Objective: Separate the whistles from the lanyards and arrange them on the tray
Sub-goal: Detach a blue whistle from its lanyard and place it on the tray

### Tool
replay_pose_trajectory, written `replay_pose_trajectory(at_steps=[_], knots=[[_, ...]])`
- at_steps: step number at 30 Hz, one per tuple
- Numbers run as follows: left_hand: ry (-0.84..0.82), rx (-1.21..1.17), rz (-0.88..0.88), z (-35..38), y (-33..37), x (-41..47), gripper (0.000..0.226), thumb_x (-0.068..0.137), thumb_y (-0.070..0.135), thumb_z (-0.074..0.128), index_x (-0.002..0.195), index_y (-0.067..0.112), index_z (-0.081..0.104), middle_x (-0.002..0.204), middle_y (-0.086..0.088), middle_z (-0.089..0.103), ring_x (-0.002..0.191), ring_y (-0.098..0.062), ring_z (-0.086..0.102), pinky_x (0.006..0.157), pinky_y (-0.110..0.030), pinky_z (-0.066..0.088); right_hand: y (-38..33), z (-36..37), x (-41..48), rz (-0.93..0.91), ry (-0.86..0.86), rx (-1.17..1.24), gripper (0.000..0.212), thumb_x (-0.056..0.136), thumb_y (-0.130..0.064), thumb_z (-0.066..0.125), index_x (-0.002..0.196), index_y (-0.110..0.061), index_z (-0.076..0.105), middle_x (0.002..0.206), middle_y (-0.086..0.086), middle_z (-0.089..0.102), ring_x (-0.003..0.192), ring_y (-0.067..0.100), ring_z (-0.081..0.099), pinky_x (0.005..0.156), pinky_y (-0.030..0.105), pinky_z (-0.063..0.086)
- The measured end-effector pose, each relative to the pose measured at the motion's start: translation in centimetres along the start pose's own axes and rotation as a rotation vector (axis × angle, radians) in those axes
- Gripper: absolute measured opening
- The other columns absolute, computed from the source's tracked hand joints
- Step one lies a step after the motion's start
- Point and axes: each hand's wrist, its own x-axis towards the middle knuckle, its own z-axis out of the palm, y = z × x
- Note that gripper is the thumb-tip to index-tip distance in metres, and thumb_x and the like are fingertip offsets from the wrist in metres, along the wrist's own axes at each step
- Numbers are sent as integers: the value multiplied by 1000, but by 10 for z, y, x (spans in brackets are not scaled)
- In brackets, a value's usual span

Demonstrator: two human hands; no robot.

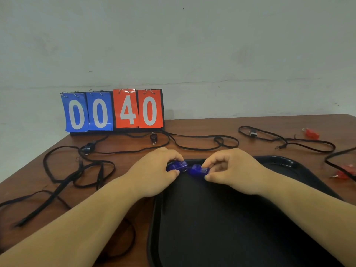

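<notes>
Both hands work at the far edge of a black tray [289, 164] on a brown tabletop [125, 151]. The left hand [154, 170] has its fingers clamped on a blue whistle [178, 165], thumb near side, fingers curled over the top. The right hand [231, 170] pinches a second blue whistle [198, 169] between thumb and forefinger. The two whistles sit end to end, just touching, over the tray's far rim. Loose black lanyards [77, 170] sprawl across the tabletop to the left and behind. A red whistle [311, 133] lies far right, another red whistle [343, 171] near the right edge beside a cord. A flip scoreboard [113, 110] reading 00 40 stands against the wall.
</notes>
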Motion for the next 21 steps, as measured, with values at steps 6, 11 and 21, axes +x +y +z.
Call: replay_pose_trajectory(at_steps=[6,11,21], knots=[[-1,-7,16,-2,3,-2,34,94,32,69,127,38,61,121,17,56,107,-3,56,95,-24,49,-6,15,3,-32,142,-172,22,83,-40,82,102,-35,73,84,-17,69,77,0,67,65,10,49],[-5,-6,16,-2,1,-2,36,92,31,70,126,38,60,119,16,55,105,-6,57,91,-22,49,-4,14,4,-51,133,-213,10,89,-34,77,97,-35,71,87,-11,70,79,5,66,68,16,53],[-127,-24,34,-9,-1,-5,60,85,41,76,139,37,50,128,16,48,113,-9,54,96,-28,53,-3,16,8,-116,75,-194,27,93,-26,73,118,-37,72,100,-18,70,93,-4,65,81,11,54]])
